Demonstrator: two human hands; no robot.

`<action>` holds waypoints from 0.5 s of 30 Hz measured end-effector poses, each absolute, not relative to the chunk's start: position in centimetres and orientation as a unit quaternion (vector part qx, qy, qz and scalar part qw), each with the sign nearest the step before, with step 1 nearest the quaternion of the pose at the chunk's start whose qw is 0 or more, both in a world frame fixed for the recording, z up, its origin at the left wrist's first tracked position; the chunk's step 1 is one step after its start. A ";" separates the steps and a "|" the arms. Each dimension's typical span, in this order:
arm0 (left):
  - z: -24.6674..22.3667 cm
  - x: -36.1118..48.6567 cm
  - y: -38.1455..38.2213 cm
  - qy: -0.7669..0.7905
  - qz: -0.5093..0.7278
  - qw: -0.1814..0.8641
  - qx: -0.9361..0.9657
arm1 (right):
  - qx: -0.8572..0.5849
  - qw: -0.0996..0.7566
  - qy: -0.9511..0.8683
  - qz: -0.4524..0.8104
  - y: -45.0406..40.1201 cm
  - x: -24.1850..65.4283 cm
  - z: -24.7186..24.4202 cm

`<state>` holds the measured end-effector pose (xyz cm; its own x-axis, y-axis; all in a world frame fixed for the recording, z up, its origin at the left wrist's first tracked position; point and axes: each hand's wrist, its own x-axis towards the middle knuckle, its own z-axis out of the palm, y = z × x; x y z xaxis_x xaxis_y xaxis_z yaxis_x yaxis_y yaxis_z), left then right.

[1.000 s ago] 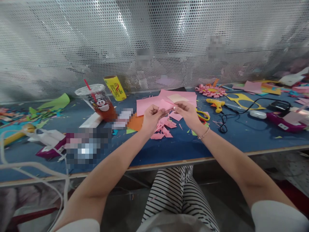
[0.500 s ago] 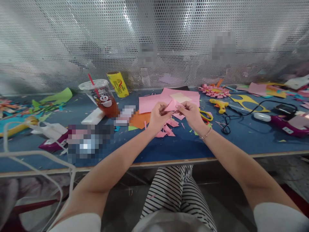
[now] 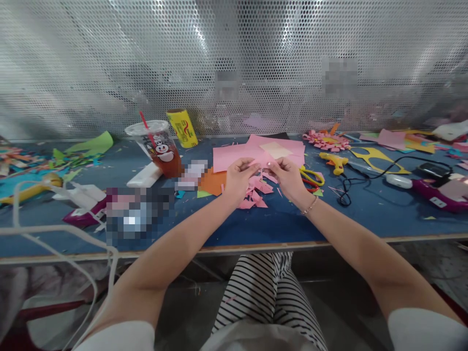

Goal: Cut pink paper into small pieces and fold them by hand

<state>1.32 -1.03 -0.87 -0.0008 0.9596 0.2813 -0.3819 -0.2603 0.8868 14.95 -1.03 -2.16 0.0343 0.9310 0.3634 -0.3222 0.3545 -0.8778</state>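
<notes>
Between my hands is a small piece of pink paper [image 3: 262,159], its outline hard to make out against the pink sheets behind it. My left hand [image 3: 239,178] pinches its left side, fingers closed. On the other side my right hand [image 3: 287,176] pinches it between thumb and fingers. Below them lies a pile of pink paper scraps [image 3: 256,192]. Larger pink sheets [image 3: 230,157] spread on the table behind, with a cream paper piece [image 3: 276,149] on top. Yellow-handled scissors [image 3: 312,176] lie partly hidden beside my right hand.
Left of my hands are orange paper [image 3: 212,181], a drink cup [image 3: 164,151] with a red straw and a yellow tube [image 3: 183,129]. To the right are a yellow glue gun [image 3: 334,162], its black cord [image 3: 343,187] and a pink fringed paper flower [image 3: 326,140]. White tubing [image 3: 66,231] crosses the left front.
The pink paper stood up as a folded peak between my fingers and now sits lower and flatter. Both hands still pinch it. The whole view has shifted slightly.
</notes>
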 end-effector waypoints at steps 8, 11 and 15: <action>-0.4 1.2 -1.1 0.258 0.621 0.601 0.432 | -0.300 0.662 -0.482 0.490 -0.8 14.8 -2.2; -0.5 1.1 -0.8 0.250 0.616 0.588 0.460 | -0.301 0.662 -0.481 0.490 -0.9 14.8 -1.9; -0.4 1.0 -0.8 0.261 0.612 0.553 0.501 | -0.302 0.656 -0.478 0.501 -1.1 14.9 -1.8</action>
<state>0.98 -0.76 -0.37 0.1154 0.9388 0.3245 -0.4151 -0.2512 0.8744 14.90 -1.09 -1.80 0.0425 0.9448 0.3248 -0.3687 0.3169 -0.8738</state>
